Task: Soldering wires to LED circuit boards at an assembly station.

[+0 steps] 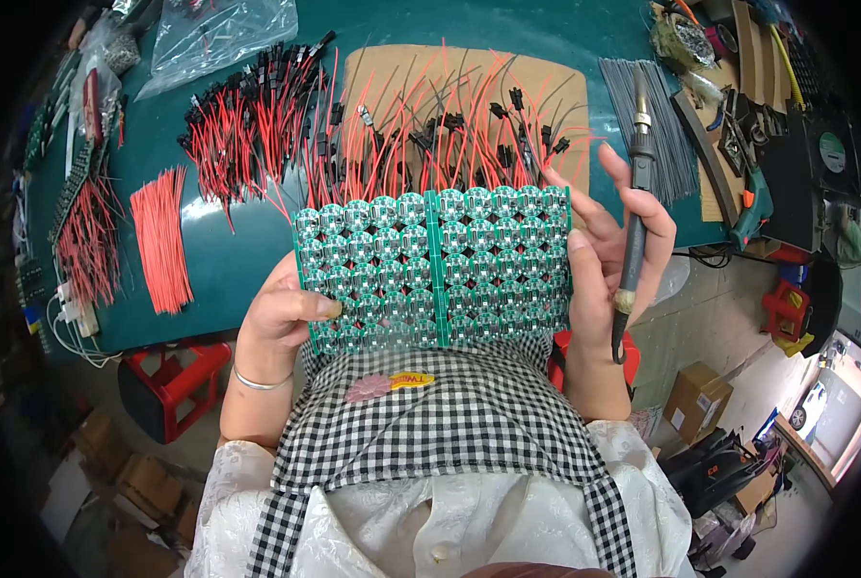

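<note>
Between my two hands, a green circuit board panel (437, 279) made of many small round boards is held up in front of my checked apron. My left hand (291, 306) grips its left edge, thumb lying on the face. At the right edge my right hand (613, 250) steadies the panel with thumb and fingers. That same hand also carries a soldering iron (636, 207), tip pointing up and cord hanging down past the wrist. Red and black wires with black connectors (430, 144) fan out behind the panel's top edge; whether they are attached to it is hidden.
A cardboard sheet (372, 72) lies on the green table (324, 19). Leftward are bundled connector leads (247, 135) and cut red wires (160, 241). To the right lie grey wires (642, 125), pliers (734, 135) and a green-handled tool (753, 207). Red stools (175, 385) stand below.
</note>
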`<control>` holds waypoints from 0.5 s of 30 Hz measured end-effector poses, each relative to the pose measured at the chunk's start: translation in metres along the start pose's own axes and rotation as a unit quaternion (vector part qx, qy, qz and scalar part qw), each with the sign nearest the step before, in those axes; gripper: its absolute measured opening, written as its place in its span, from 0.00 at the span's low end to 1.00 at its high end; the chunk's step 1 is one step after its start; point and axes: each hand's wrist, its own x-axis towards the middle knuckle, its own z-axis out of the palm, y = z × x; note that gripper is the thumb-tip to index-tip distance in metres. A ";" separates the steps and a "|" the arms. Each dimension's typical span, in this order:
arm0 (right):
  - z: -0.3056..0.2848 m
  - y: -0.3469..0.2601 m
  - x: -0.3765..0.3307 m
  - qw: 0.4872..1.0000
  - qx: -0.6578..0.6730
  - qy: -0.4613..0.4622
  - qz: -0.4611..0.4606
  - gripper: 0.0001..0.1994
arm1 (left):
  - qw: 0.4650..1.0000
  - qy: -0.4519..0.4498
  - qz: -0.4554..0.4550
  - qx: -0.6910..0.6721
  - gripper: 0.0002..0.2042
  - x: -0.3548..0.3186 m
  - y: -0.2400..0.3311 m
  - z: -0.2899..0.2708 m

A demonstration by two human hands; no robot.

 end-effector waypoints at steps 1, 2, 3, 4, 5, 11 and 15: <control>0.001 0.000 0.000 1.000 0.000 0.002 0.002 0.29 | 1.000 -0.002 0.001 0.001 0.42 0.000 -0.001 -0.002; 0.002 0.000 0.000 1.000 0.000 0.004 0.003 0.29 | 1.000 -0.004 0.002 0.003 0.42 0.000 -0.001 -0.003; 0.002 0.000 0.000 1.000 -0.004 0.003 0.004 0.29 | 1.000 -0.002 0.002 0.004 0.42 0.000 0.000 -0.003; 0.002 0.001 0.000 1.000 -0.006 0.002 0.005 0.29 | 1.000 0.000 0.002 0.006 0.42 -0.001 0.000 -0.003; 0.002 0.002 0.000 1.000 -0.009 0.001 0.006 0.29 | 1.000 0.003 0.003 0.007 0.41 -0.002 0.001 -0.002; 0.005 0.004 0.001 1.000 0.002 0.008 0.012 0.29 | 1.000 0.008 0.015 -0.015 0.39 -0.004 0.001 0.002; 0.008 0.008 0.001 1.000 0.010 0.019 0.015 0.29 | 1.000 0.020 0.009 -0.010 0.37 -0.005 -0.001 -0.002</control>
